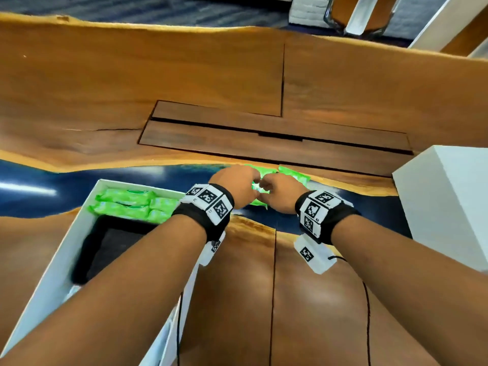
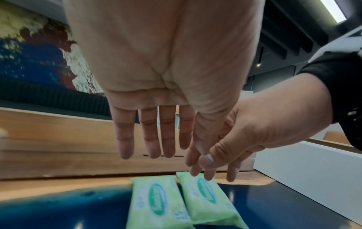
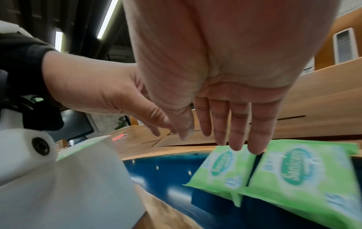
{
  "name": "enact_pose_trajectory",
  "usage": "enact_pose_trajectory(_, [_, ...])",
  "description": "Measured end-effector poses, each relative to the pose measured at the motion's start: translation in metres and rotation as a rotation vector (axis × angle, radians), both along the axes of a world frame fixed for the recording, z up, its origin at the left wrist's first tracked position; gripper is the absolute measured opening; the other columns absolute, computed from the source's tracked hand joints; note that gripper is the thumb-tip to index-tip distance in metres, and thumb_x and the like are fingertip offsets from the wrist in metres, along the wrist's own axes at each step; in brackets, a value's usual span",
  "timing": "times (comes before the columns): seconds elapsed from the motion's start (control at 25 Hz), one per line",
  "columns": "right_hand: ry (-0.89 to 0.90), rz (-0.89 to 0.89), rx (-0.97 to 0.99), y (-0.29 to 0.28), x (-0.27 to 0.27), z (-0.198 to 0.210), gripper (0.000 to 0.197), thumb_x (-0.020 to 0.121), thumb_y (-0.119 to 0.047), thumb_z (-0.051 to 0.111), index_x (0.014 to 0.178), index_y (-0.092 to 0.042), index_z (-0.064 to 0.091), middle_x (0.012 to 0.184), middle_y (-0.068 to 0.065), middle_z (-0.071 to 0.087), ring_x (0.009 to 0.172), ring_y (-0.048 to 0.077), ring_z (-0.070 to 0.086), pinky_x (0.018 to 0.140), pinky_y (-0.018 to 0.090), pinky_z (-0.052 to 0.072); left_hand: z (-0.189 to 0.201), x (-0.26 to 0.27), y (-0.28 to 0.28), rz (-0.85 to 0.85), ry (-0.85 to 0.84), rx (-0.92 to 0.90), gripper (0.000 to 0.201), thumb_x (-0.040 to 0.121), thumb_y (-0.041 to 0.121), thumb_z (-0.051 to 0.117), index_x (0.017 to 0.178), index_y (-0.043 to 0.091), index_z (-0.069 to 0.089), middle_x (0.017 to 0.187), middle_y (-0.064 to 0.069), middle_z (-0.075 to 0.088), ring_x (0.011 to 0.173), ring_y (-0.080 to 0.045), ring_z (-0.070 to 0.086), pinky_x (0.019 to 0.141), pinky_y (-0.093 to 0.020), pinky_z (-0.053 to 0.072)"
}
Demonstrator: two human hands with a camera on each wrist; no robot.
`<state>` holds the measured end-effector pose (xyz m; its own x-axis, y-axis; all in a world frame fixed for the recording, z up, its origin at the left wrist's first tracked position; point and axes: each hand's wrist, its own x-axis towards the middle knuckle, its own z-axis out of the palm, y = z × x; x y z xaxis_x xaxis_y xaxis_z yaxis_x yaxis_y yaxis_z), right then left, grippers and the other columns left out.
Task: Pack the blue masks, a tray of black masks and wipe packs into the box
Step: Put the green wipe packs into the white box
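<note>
Two green wipe packs (image 2: 154, 201) (image 2: 207, 196) lie side by side on the table's blue strip; in the right wrist view they show as the left pack (image 3: 225, 168) and the right pack (image 3: 299, 173). My left hand (image 2: 154, 147) hovers over them with straight fingers and holds nothing. My right hand (image 3: 227, 131) is beside it, its straight fingertips at the packs' far end; contact is unclear. In the head view the left hand (image 1: 235, 180) and right hand (image 1: 280, 191) almost meet over a pack (image 1: 293, 175). The white box (image 1: 52, 273) holds several wipe packs (image 1: 126, 204) and a black tray (image 1: 111, 249).
A second white box-like piece (image 1: 449, 202) stands on the table at the right, close to my right forearm. The wooden table (image 1: 184, 75) stretches beyond the hands, with a dark inset panel (image 1: 264, 136). Cables trail from both wrist cameras.
</note>
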<state>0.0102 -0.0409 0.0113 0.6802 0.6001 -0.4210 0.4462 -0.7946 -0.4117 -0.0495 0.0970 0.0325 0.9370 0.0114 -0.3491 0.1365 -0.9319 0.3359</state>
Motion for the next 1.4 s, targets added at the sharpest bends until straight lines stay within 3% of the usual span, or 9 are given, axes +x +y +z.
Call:
enact_pose_trajectory(0.44, [-0.001, -0.062, -0.165, -0.069, 0.068, -0.057, 0.041, 0.087, -0.026, 0.064, 0.126, -0.015, 0.056, 0.13, 0.009, 0.057, 0.119, 0.028, 0.054, 0.094, 0.033, 0.046, -0.087, 0.054, -0.077, 0.051, 0.18, -0.041, 0.053, 0.086, 0.025, 0.068, 0.133, 0.013, 0.047, 0.128, -0.013, 0.051, 0.116, -0.035, 0.057, 0.091, -0.044, 0.05])
enact_pose_trajectory(0.64, [-0.026, -0.1, -0.081, -0.062, 0.101, -0.076, 0.055, 0.076, -0.029, 0.072, 0.124, -0.015, 0.051, 0.12, 0.009, 0.054, 0.112, 0.029, 0.055, 0.088, 0.038, 0.051, -0.102, 0.071, -0.09, 0.165, 0.129, -0.035, 0.073, 0.08, 0.054, 0.07, 0.13, 0.01, 0.042, 0.121, -0.013, 0.057, 0.108, -0.034, 0.059, 0.083, -0.043, 0.051])
enact_pose_trajectory(0.72, [-0.004, -0.089, -0.094, -0.059, 0.11, -0.079, 0.057, 0.074, -0.034, 0.074, 0.122, -0.015, 0.05, 0.114, 0.009, 0.056, 0.107, 0.03, 0.055, 0.085, 0.036, 0.048, -0.105, 0.075, -0.101, 0.191, 0.099, 0.04, 0.087, 0.075, 0.067, 0.067, 0.132, 0.007, 0.041, 0.125, -0.013, 0.056, 0.114, -0.031, 0.055, 0.083, -0.043, 0.049])
enact_pose_trajectory(0.88, [0.036, -0.051, -0.138, -0.064, 0.114, -0.081, 0.022, 0.078, -0.034, 0.069, 0.089, -0.022, 0.056, 0.09, 0.003, 0.065, 0.086, 0.027, 0.063, 0.067, 0.031, 0.046, -0.113, 0.074, -0.127, 0.216, 0.093, 0.181, 0.112, 0.068, 0.074, 0.067, 0.144, 0.0, 0.03, 0.135, -0.012, 0.045, 0.124, -0.028, 0.044, 0.089, -0.041, 0.044])
enact_pose_trajectory(1.0, [0.067, -0.098, -0.172, -0.078, 0.107, -0.083, 0.043, 0.08, -0.036, 0.072, 0.108, -0.011, 0.052, 0.098, 0.009, 0.061, 0.086, 0.028, 0.058, 0.068, 0.032, 0.043, -0.115, 0.068, -0.133, 0.135, 0.098, 0.22, 0.102, 0.066, 0.06, 0.076, 0.14, 0.003, 0.034, 0.133, -0.011, 0.043, 0.123, -0.029, 0.043, 0.093, -0.045, 0.04])
enact_pose_trajectory(1.12, [0.1, -0.098, -0.161, -0.09, 0.093, -0.075, 0.051, 0.084, -0.032, 0.071, 0.126, -0.015, 0.048, 0.12, 0.006, 0.059, 0.101, 0.027, 0.059, 0.076, 0.031, 0.047, -0.111, 0.058, -0.13, 0.056, 0.116, 0.182, 0.084, 0.069, 0.046, 0.077, 0.134, 0.01, 0.038, 0.132, -0.009, 0.042, 0.124, -0.03, 0.041, 0.096, -0.05, 0.038])
enact_pose_trajectory(1.2, [0.156, -0.042, -0.196, -0.098, 0.085, -0.07, 0.051, 0.085, -0.021, 0.068, 0.132, -0.019, 0.048, 0.127, 0.004, 0.056, 0.099, 0.023, 0.058, 0.066, 0.025, 0.045, -0.108, 0.048, -0.131, 0.024, 0.122, 0.141, 0.081, 0.069, 0.042, 0.077, 0.133, 0.014, 0.037, 0.131, -0.008, 0.042, 0.125, -0.03, 0.042, 0.098, -0.051, 0.037])
enact_pose_trajectory(1.28, [0.233, -0.017, -0.209, -0.104, 0.076, -0.062, 0.055, 0.082, -0.011, 0.065, 0.133, -0.019, 0.048, 0.118, 0.002, 0.057, 0.087, 0.019, 0.056, 0.052, 0.021, 0.042, -0.103, 0.037, -0.132, 0.007, 0.103, 0.105, 0.08, 0.069, 0.043, 0.076, 0.133, 0.017, 0.036, 0.129, -0.006, 0.043, 0.124, -0.029, 0.045, 0.096, -0.05, 0.037])
enact_pose_trajectory(1.4, [0.399, -0.174, -0.04, -0.105, 0.067, -0.045, 0.039, 0.087, -0.01, 0.065, 0.121, -0.02, 0.049, 0.099, 0.001, 0.056, 0.073, 0.022, 0.062, 0.046, 0.028, 0.05, -0.082, 0.027, -0.123, 0.007, 0.044, 0.096, 0.08, 0.067, 0.045, 0.074, 0.133, 0.021, 0.035, 0.126, -0.003, 0.043, 0.121, -0.028, 0.046, 0.093, -0.051, 0.038])
